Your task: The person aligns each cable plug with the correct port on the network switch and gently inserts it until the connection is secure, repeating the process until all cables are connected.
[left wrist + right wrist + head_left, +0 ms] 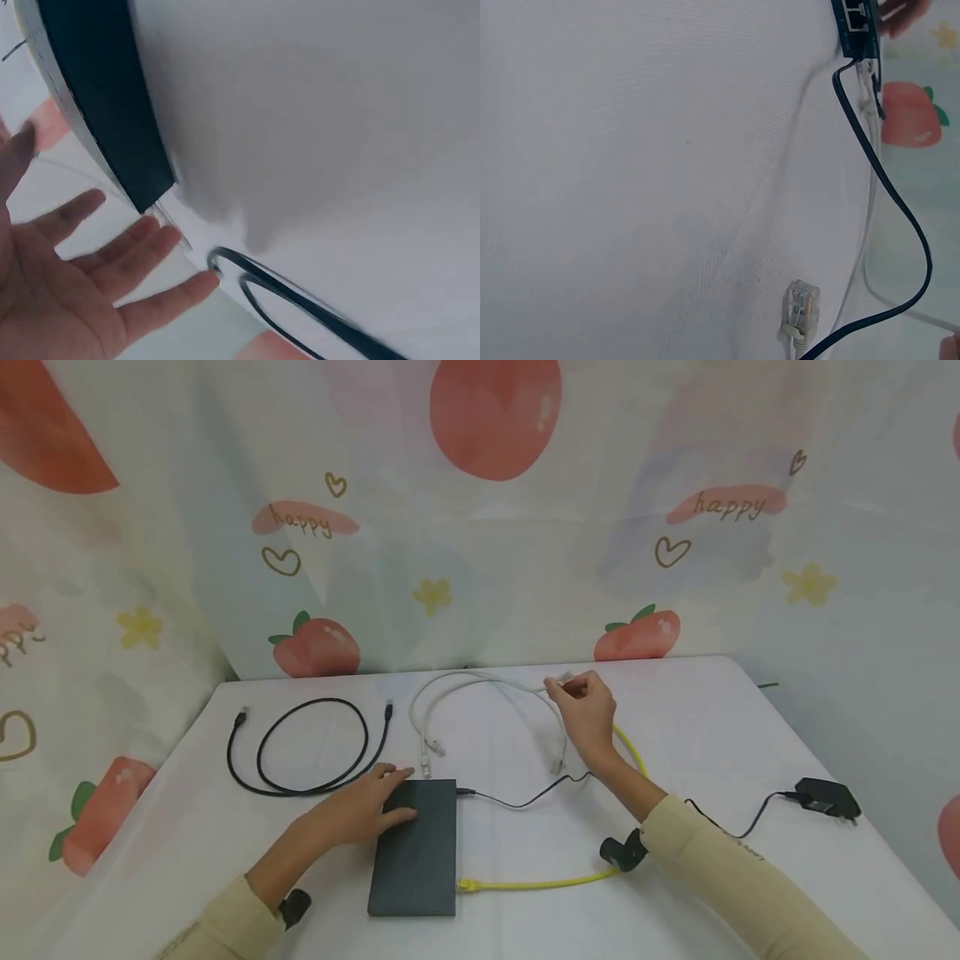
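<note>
My right hand (588, 714) pinches the plug end of a white network cable (483, 677) between thumb and fingers, at the back of the table. Another white cable plug (802, 307) lies on the cloth below it. My left hand (367, 806) is at the upper left edge of a flat black network switch (416, 860), its fingers spread and loosely extended. In the left wrist view, the fingers of the left hand (90, 277) overlap the switch's end. The switch's ports (856, 19) face right, with a thin black power lead (517, 804) and a yellow network cable (540, 885) plugged in.
A coiled black cable (300, 792) with a plug at each end lies at the left. The power adapter (825, 797) sits near the right table edge. The yellow cable and power lead pass beneath the right forearm. A printed curtain (480, 568) hangs behind the table.
</note>
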`<state>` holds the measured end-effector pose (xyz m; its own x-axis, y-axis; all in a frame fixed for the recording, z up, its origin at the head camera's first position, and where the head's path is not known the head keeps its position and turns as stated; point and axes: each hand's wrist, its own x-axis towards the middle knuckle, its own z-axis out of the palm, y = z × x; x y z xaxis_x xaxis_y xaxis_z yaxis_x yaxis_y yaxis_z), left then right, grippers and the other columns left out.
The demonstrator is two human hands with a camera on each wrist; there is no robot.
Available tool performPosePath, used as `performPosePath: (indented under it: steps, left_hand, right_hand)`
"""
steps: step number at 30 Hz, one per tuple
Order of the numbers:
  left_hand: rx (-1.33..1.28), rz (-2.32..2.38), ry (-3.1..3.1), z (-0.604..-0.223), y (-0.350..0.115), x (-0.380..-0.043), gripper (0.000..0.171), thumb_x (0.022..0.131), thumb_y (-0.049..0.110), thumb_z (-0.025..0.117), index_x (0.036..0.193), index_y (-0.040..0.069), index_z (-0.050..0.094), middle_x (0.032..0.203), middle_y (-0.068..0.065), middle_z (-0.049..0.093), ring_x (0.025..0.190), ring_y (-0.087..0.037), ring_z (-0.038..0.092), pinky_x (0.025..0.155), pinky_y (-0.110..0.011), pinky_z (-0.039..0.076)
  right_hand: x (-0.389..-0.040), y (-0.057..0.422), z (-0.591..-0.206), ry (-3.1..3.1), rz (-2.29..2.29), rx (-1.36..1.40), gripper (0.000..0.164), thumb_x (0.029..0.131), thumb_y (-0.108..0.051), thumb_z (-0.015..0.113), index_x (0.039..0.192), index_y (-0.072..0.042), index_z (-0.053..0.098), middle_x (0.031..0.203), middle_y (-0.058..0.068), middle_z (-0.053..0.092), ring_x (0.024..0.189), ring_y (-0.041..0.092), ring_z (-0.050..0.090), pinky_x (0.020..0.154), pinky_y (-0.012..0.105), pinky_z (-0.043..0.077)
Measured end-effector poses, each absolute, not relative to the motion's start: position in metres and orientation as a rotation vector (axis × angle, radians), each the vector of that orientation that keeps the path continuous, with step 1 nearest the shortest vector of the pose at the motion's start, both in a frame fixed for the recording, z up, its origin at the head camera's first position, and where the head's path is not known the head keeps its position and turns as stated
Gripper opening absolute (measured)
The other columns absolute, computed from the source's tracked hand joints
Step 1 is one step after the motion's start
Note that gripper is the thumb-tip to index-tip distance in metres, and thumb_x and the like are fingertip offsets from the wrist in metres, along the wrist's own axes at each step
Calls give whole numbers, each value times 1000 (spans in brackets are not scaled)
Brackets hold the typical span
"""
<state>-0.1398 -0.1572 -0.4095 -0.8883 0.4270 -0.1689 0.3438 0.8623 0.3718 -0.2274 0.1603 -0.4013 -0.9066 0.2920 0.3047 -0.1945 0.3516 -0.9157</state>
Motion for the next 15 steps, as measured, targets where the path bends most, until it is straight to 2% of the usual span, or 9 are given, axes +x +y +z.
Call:
performPosePath:
  steps: [4, 7, 10, 13, 15]
  left_hand:
    - [559, 463, 2814, -409, -136, -160, 63, 89, 57, 52, 134, 12, 54, 121, -20, 51, 99, -30, 57, 79, -49, 49]
    - [552, 420, 2814, -412, -124, -168, 61, 92, 59, 45, 125, 11, 62, 113, -20, 54, 96, -30, 55, 77, -51, 48]
    - [552, 383, 2830, -414, -117, -172, 58, 94, 56, 44, 110, 6, 68, 107, -19, 55, 95, -30, 54, 77, -52, 47]
    - [579, 382, 2878, -415, -112, -173, 52, 96, 50, 45, 97, 3, 68, 100, -18, 55, 90, -30, 53, 71, -48, 47]
    - [620, 426, 2926, -417, -110, -174, 47, 97, 43, 47, 101, 0, 67, 100, -18, 55, 89, -29, 53, 70, -46, 48]
  right_hand:
    - [-225, 158, -401, -2216, 1570, -63, 32, 84, -26, 73, 90, -1, 54, 89, 9, 62, 80, 17, 60, 60, 18, 47]
    - [-224, 157, -402, -2215, 1563, -33, 30, 83, -23, 74, 89, -1, 54, 89, 10, 61, 80, 17, 60, 62, 17, 48]
    - [-225, 157, -403, -2223, 1533, -5, 29, 84, -22, 73, 89, -1, 54, 88, 9, 61, 80, 16, 59, 63, 17, 48]
    - [-225, 159, -404, -2222, 1510, 13, 28, 84, -21, 73, 88, -2, 54, 87, 8, 61, 79, 16, 60, 63, 18, 48]
    - [-225, 161, -404, -2217, 1500, 17, 27, 84, -21, 73, 88, -2, 54, 87, 8, 61, 80, 16, 60, 64, 18, 49]
